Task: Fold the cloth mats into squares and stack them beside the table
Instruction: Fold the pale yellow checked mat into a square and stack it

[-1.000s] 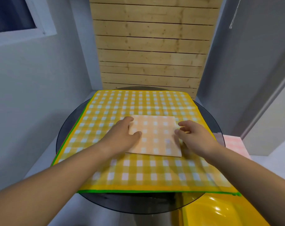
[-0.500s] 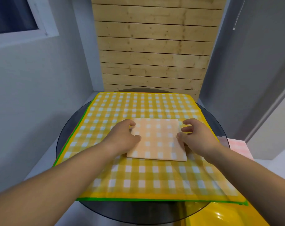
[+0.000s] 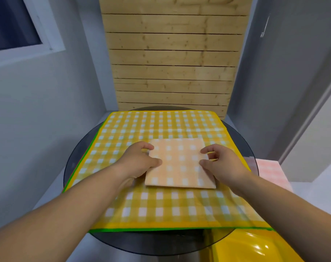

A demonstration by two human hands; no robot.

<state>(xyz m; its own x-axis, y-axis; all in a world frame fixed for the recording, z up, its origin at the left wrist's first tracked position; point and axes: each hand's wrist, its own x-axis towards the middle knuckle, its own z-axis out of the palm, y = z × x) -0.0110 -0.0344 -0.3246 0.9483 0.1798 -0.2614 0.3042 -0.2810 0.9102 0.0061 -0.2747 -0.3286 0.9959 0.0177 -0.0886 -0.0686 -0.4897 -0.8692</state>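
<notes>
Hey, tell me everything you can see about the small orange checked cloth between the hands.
The orange cloth is a pale orange mat with white checks, folded into a neat, near-square pad. It looks like thin, soft fabric. It lies flat on the larger yellow checked cloth covering the round glass table. The left hand holds its left edge and the right hand its right edge, thumbs on top.

Round dark glass table [image 3: 75,167], yellow checked mat [image 3: 161,125] spread across it (green-edged mat underneath)
</notes>
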